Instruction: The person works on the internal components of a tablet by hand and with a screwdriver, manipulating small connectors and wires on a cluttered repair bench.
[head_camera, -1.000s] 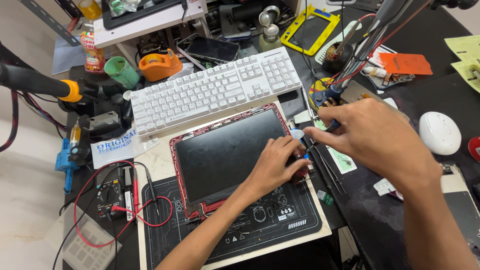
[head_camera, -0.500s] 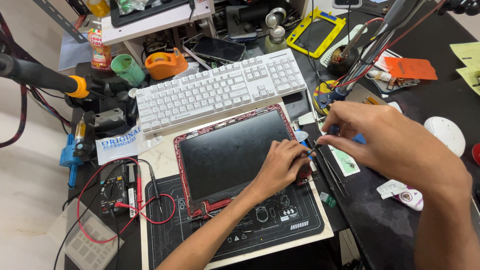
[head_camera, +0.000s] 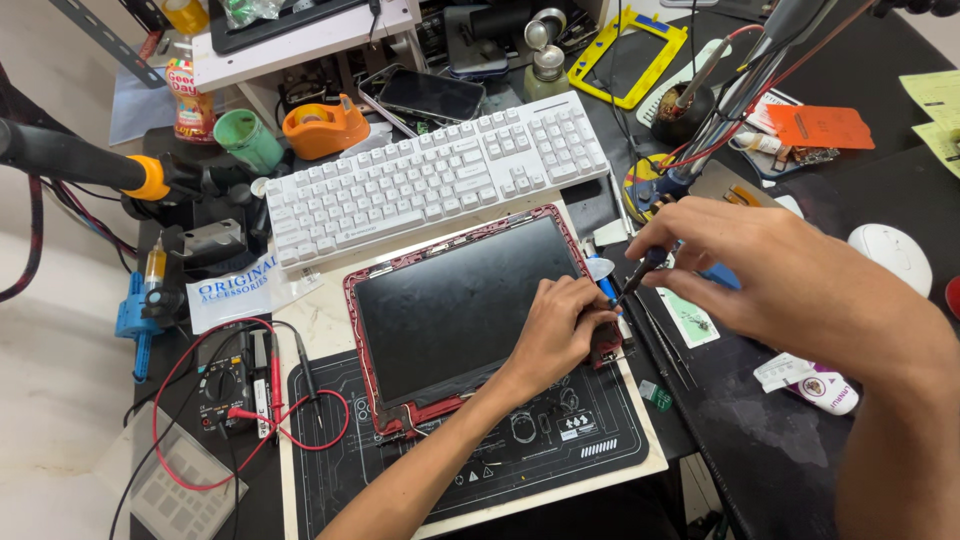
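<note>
The tablet (head_camera: 465, 310), with its red frame and dark glass, lies flat on the black work mat (head_camera: 540, 450) on the bench (head_camera: 800, 440), just below the white keyboard (head_camera: 430, 180). The left hand (head_camera: 560, 330) presses its right edge, fingers curled down. The right hand (head_camera: 780, 280) pinches a small screwdriver (head_camera: 640, 275) there. The glass looks thin and easy to crack, so hold it by the frame.

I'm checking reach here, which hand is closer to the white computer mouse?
The right hand. It holds a screwdriver just left of the white mouse. The left hand rests farther left, on the red-framed tablet's right edge.
</note>
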